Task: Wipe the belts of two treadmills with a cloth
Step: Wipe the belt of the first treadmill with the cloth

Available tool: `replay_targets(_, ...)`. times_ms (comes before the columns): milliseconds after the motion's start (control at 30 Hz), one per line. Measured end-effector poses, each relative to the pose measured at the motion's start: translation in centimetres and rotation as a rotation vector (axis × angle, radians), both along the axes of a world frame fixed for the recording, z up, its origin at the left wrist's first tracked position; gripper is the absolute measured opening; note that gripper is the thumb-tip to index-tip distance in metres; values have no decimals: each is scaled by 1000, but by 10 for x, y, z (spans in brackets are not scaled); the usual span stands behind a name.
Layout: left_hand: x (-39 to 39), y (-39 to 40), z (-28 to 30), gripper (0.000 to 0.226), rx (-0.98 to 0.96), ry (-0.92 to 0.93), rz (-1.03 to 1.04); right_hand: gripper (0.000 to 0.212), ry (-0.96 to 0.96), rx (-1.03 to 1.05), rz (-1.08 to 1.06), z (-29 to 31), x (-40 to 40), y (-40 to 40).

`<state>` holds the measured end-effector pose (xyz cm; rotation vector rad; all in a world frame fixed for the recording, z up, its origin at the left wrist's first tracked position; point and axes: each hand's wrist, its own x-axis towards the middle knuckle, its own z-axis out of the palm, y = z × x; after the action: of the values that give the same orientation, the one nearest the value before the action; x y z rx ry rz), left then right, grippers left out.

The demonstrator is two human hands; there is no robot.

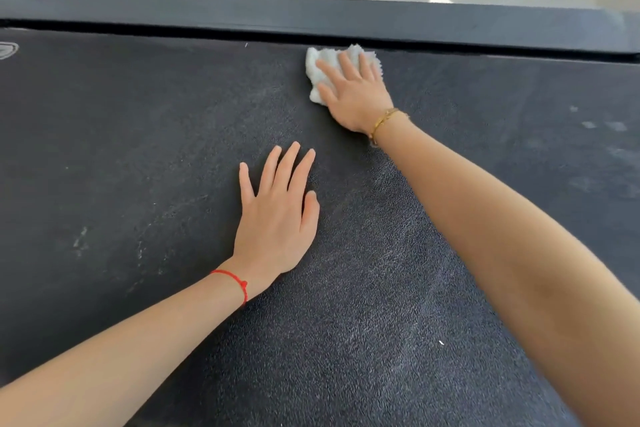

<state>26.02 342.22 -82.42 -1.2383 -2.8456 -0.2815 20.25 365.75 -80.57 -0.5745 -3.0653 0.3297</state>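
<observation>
Through the head camera I saw both forearms bare from the bottom edge up to the wrists, with no sleeves showing anywhere. The left hand [277,215] wore nothing on its fingers; its wrist carried a thin red string bracelet [232,278] with a small knot or bead on the side facing me. The right hand [353,90] was likewise ringless, so far as I could tell. Around its wrist sat a slim gold-coloured bracelet [383,121] that looked like a chain, though its links were too small to make out.
</observation>
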Motion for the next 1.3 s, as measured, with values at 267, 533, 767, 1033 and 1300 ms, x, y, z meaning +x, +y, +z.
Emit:
replay_targets(267, 1, 0, 2, 61, 6, -29, -1, 53, -18, -26, -180, 4, 76, 70)
replay_targets(533, 1, 1, -2, 56, 52, -19, 10, 53, 66, 8, 204, -3, 174, -60)
replay_targets(767, 2, 1, -1, 55, 85, -42, 11, 56, 74, 113, -123, -6, 220, -19)
replay_targets(1033, 1, 3, -4, 54, 91, -34, 24, 52, 103, 66, -94, -3, 233, -67)
replay_targets(1300, 0, 2, -6, 54, 81, -32, 12, 53, 63, 64, -116, -1, 300, -88)
